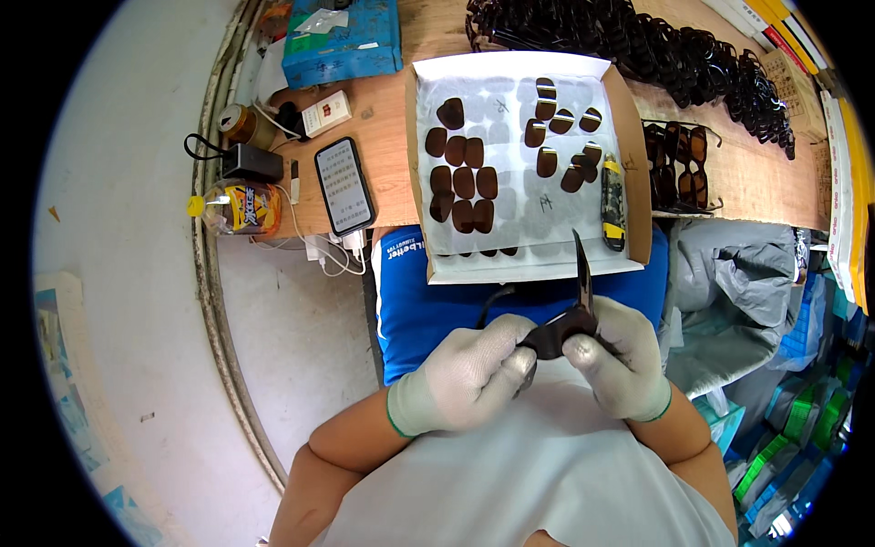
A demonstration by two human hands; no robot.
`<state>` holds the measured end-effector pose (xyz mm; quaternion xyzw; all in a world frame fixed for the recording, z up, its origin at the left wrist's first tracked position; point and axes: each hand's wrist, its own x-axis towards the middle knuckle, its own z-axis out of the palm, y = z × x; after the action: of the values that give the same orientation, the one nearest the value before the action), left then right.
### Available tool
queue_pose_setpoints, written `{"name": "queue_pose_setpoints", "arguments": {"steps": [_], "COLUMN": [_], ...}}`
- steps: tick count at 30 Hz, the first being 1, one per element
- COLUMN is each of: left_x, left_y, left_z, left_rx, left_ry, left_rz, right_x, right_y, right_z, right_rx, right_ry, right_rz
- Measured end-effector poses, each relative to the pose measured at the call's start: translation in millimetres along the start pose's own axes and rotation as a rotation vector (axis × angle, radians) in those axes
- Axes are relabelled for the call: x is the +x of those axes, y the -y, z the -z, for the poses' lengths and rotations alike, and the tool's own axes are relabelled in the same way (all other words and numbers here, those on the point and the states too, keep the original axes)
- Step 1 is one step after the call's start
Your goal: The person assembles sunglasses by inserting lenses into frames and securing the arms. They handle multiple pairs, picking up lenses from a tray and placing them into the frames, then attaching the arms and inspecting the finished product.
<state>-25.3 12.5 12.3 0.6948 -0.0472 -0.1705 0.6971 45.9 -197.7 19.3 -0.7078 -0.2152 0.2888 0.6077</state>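
Gloved hands pinch a black sunglasses frame over the person's lap.

Left hand and right hand are both closed on the frame, one temple arm sticking up between them. Just beyond, a white tray on the wooden bench holds brown lenses; a phone lies to its left.

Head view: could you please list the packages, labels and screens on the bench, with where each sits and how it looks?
Phone: left of the white tray, black slab, lit pale screen.
Small carton: above the phone, white with red.
Blue box: top left, worn, rectangular, pale paper on top.
Plastic jar: left bench edge, on its side, yellow cap, orange-yellow label.
Flat packs: right edge, stacked, yellow and white.
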Motion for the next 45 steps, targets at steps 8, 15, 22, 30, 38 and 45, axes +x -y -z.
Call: {"name": "queue_pose_setpoints", "arguments": {"steps": [8,15,22,30,38,45], "left_x": [-6,-2,-1,-6,14,35], "left_y": [-5,-4,3,2,4,-5], "left_z": [9,4,-1,-9,-5,-14], "left_rx": [0.046,0.118,0.360,0.470,0.454,0.716], "left_ry": [-0.044,-0.217,-0.267,-0.266,-0.309,-0.379], "left_rz": [-0.055,-0.108,-0.277,-0.461,-0.288,-0.333], "right_x": [13,19,14,14,25,38], "right_y": [22,22,11,4,-4,-16], "right_z": [4,9,9,9,8,18], "right_rx": [-0.113,-0.120,-0.155,-0.071,-0.283,-0.171], "right_ry": [0.106,0.090,0.069,0.142,0.028,-0.019], "right_rz": [0.106,0.055,-0.002,0.004,0.176,0.205]}}
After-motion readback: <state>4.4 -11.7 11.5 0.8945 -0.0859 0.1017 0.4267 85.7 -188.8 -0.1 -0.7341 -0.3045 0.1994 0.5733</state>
